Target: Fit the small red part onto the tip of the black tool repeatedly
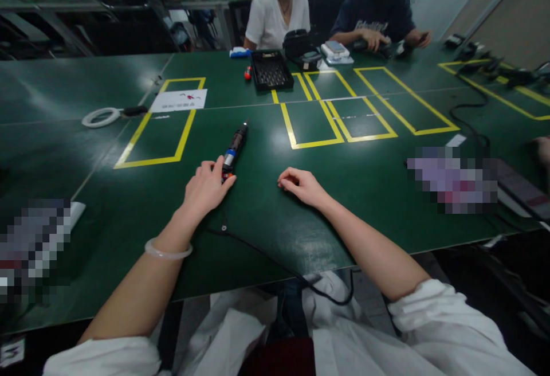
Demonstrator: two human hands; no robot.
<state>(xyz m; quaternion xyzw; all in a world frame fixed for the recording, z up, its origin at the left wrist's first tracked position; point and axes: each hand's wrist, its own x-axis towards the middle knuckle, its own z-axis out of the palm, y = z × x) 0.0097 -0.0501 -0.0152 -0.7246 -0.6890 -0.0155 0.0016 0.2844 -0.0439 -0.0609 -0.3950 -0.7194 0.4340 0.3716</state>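
Observation:
An electric screwdriver (234, 148) lies on the green table, its tip pointing away from me. It has a dark body with a blue and silver band. My left hand (207, 184) is closed over its rear end, fingers and thumb around it, hiding part of the handle. A black cord (266, 254) runs from below that hand toward the table's front edge. Beside the cord sits a small metal ring (224, 228). To the right, apart from the tool, my right hand (304, 187) rests on the table with its fingers curled in and nothing visible in them.
Yellow tape outlines (318, 145) mark the green tabletop (258, 210). A black tray (271, 72) of small parts stands at the back, with a red object (248, 73) beside it. On the left are a paper sheet (179, 101) and a white coil (101, 117). People sit opposite.

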